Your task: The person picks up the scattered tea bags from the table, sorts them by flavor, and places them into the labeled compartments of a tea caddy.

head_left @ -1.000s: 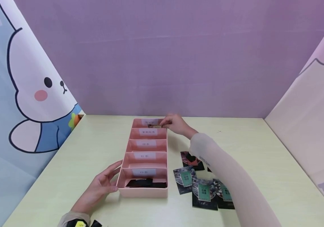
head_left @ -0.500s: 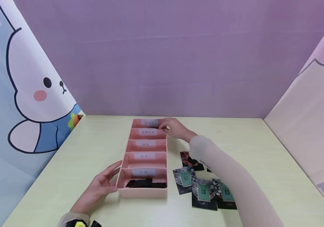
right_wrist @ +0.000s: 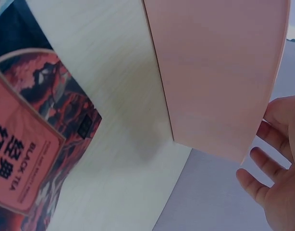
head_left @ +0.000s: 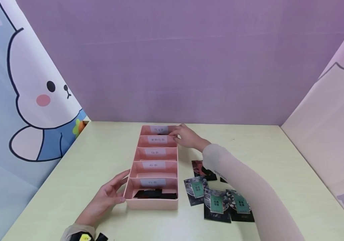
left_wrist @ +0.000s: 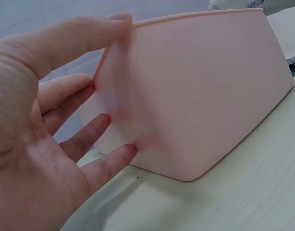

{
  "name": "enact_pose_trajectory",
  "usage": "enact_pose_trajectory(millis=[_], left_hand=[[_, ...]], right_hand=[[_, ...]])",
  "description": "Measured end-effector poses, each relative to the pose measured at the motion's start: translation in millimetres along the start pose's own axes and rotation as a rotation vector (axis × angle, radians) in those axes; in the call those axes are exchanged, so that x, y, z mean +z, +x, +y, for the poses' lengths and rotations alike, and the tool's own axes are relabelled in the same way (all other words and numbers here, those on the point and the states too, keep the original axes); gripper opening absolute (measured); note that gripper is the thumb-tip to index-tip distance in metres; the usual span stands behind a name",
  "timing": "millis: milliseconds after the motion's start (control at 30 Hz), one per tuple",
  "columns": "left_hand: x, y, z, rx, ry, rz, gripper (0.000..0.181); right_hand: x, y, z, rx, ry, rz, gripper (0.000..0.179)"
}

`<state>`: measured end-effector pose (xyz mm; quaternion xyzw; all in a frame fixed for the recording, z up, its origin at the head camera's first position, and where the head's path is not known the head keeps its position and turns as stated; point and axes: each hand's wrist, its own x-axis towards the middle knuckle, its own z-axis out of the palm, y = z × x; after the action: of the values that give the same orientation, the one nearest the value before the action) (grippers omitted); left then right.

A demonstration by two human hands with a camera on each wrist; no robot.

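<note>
A long pink divided box (head_left: 153, 204) stands on the table, with a white label in each compartment. My left hand (head_left: 108, 197) steadies its near left corner; in the left wrist view the thumb rests at the rim and straight fingertips touch the wall. My right hand (head_left: 187, 136) reaches over the far right corner, its fingertips dipping into the farthest compartment, where a dark sliver of a tea sachet (head_left: 161, 134) shows. I cannot tell whether those fingers still pinch it. Black sachets (head_left: 147, 193) lie in the nearest compartment.
Right of the box lie a red tea sachet (head_left: 198, 167), marked BLACK TEA in the right wrist view, and several black sachets with green labels (head_left: 216, 205), partly overlapping. The right sleeve (head_left: 244, 174) passes over them. A purple backdrop (head_left: 172, 60) rises behind the table (head_left: 108, 140).
The sachet at my right fingertips has gone down into the farthest compartment, leaving only a dark sliver visible. My right hand has lowered slightly; my left hand has stayed at the box corner.
</note>
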<state>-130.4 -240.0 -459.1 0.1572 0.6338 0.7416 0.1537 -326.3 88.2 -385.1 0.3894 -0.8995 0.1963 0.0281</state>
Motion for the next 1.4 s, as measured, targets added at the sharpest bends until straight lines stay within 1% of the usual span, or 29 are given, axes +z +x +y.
enact_pose_trajectory(millis=[200,333,500,567,667,767,867,933,1100,1233,1300,1400], left_hand=[[-1.5,-0.9,-0.1,0.0,0.004,0.002,0.077],[-1.2,-1.2,0.0,0.013,0.002,-0.013,0.077],[-0.2,-0.7,-0.6,0.051,-0.003,-0.044,0.076],[-0.1,-0.8,-0.6,0.057,-0.002,-0.042,0.076],[-0.3,-1.2,-0.1,0.038,-0.004,-0.024,0.077],[-0.7,-0.9,0.1,0.029,-0.001,-0.017,0.077],[-1.1,-0.7,-0.2,0.033,0.006,-0.021,0.077],[-1.1,-0.8,0.1,0.019,0.007,-0.011,0.077],[-0.7,-1.3,1.5,-0.015,0.007,0.013,0.076],[0.2,-1.4,1.5,0.001,0.005,0.001,0.077],[0.5,-1.2,1.2,0.008,0.003,-0.006,0.077],[1.0,-0.6,1.0,-0.003,0.003,-0.001,0.077]], right_hand=[[-3.1,-2.6,-4.1,-0.02,-0.029,0.002,0.026],[-5.1,-10.5,-5.9,-0.024,-0.042,0.016,0.029],[-6.3,-28.1,-6.7,-0.023,-0.044,0.077,0.032],[-6.8,-36.0,-6.4,-0.027,-0.038,0.107,0.032],[-7.8,-47.9,-4.8,-0.023,-0.032,0.137,0.031],[-9.8,-59.7,-2.2,-0.001,-0.027,0.135,0.031],[-10.5,-70.8,2.0,0.031,-0.029,0.094,0.033],[-10.4,-78.0,5.1,0.049,-0.03,0.054,0.036],[-10.3,-95.3,12.0,0.082,-0.027,-0.091,0.048],[-11.1,-107.1,15.4,0.12,0.0,-0.206,0.056],[-10.5,-112.1,18.3,0.137,0.011,-0.242,0.057],[-9.2,-119.6,22.9,0.144,0.013,-0.274,0.057]])
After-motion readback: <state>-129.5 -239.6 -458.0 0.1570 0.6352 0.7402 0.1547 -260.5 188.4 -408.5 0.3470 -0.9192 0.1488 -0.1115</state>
